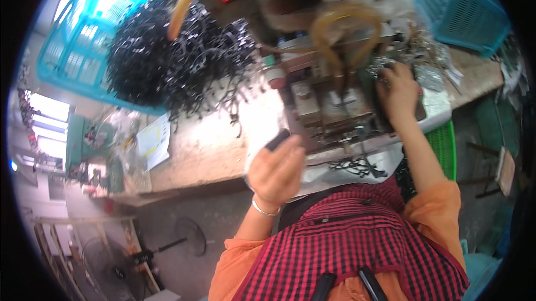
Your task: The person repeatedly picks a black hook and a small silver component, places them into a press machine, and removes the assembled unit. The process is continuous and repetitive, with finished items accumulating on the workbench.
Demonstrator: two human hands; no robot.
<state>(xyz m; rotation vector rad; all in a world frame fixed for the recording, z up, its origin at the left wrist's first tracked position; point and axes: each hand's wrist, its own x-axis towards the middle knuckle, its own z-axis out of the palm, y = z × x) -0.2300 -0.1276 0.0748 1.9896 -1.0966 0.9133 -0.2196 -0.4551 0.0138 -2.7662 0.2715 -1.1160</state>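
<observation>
My left hand [276, 170] is closed, its fingers together around a short black block-like piece [277, 140] that sticks out at the fingertips. It is beside the left side of a metal bench machine [329, 106], and motion blurs it a little. My right hand [400, 93] reaches to the machine's right side, where its curled fingers touch a heap of small shiny metal parts [381, 65]. Whatever those fingers pinch is too small to make out. Several thin black strips [360, 167] lie on the white sheet in front of the machine.
A large tangled heap of black glossy strips [178, 61] spills from a blue basket [84, 39] onto the wooden table [206, 156]. Another blue basket [466, 13] stands at the far right. Curved yellow tubes [346, 13] rise over the machine. A standing fan [117, 270] is at lower left.
</observation>
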